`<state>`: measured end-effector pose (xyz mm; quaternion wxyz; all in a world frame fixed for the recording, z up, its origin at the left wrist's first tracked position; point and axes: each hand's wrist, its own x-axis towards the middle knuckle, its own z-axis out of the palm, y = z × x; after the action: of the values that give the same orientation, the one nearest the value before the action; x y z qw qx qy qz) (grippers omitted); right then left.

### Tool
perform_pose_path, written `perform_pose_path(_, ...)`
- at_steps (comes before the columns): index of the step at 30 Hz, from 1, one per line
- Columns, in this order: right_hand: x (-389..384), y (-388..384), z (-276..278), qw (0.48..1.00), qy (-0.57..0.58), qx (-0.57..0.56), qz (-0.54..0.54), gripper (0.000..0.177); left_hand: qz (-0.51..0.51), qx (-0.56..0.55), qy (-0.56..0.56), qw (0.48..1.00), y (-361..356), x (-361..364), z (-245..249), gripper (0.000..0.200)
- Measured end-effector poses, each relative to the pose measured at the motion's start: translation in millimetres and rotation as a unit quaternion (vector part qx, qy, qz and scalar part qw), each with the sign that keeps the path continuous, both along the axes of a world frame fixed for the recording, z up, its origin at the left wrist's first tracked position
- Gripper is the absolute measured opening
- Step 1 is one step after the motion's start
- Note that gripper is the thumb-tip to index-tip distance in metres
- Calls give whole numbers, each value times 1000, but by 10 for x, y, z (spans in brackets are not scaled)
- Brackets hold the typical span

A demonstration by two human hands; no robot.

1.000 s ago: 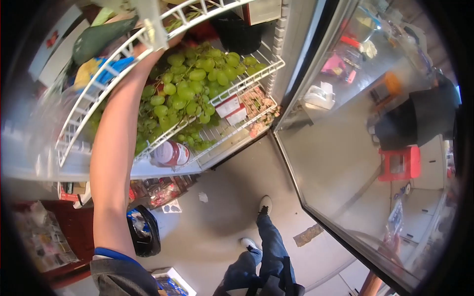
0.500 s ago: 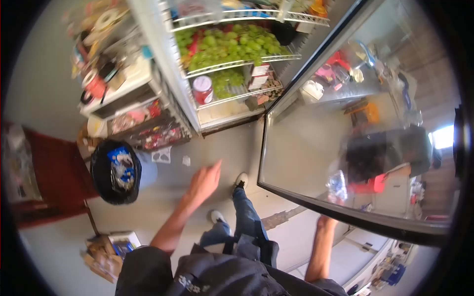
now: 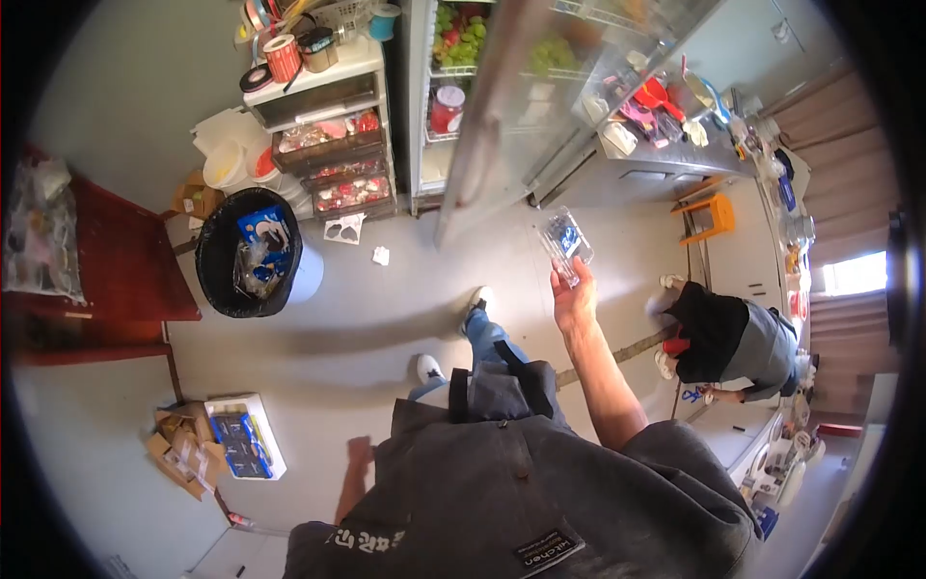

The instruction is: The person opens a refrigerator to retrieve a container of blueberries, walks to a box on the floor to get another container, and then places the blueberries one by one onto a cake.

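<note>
My right hand [image 3: 576, 301] is closed on a clear plastic box [image 3: 565, 237] with a blue and white label, held out in front of me above the floor. What lies inside the box is too small to tell. Low beside my apron hangs my left hand [image 3: 358, 455], blurred, its fingers not readable. Beyond the box, the glass fridge door [image 3: 492, 125] stands part-way across the fridge, smeared by motion. Green grapes [image 3: 459, 39] and a jar with red contents [image 3: 448, 109] show on the fridge shelves.
A black-lined bin [image 3: 220, 280] stands front left, near a drawer unit [image 3: 381, 96]. Flattened cardboard [image 3: 183, 449] and a white box [image 3: 275, 439] lie lower left. At right, another person [image 3: 738, 338] bends by the counter. An orange stool [image 3: 712, 218] stands beyond.
The fridge door has swung left from wide open to partly across the fridge. My right hand with the plastic box now shows in front of me. My left hand has drawn back to my side.
</note>
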<state>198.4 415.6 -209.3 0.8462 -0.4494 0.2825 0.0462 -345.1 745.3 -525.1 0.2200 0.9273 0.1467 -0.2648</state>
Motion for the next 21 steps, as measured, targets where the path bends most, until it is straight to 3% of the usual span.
perform_pose_path(1,-153,-115,8,1000,10,-2,0,36,52,-87,-130,986,-181,-41,-208,28)
perform_pose_path(4,-645,-487,-48,998,41,-12,-34,34,126,-176,-104,971,-588,236,-391,28)
perform_pose_path(7,-1058,-903,-39,994,47,-25,-93,39,97,-192,-85,973,-557,482,-448,27)
perform_pose_path(10,-1319,-1174,285,985,-9,-43,-164,65,-38,-162,-136,977,-103,646,-625,27)
perform_pose_path(12,-1423,-1361,577,980,-38,-41,-193,65,-170,-106,-231,952,183,1041,-339,27)
perform_pose_path(15,-1662,-1727,927,968,-93,-35,-232,74,-346,-57,-109,930,565,1612,-207,25)
perform_pose_path(16,-1754,-1892,989,962,-110,-35,-247,78,-138,-164,-40,976,494,1849,-124,25)
perform_pose_path(17,-1846,-2057,1016,957,-120,-33,-264,77,-53,-178,6,983,432,2065,32,26)
perform_pose_path(19,-2037,-2370,972,944,-131,-34,-302,75,-16,-164,53,985,141,2511,300,26)
perform_pose_path(21,-2286,-2696,842,932,-116,-36,-340,77,-47,-146,86,984,-387,2914,528,27)
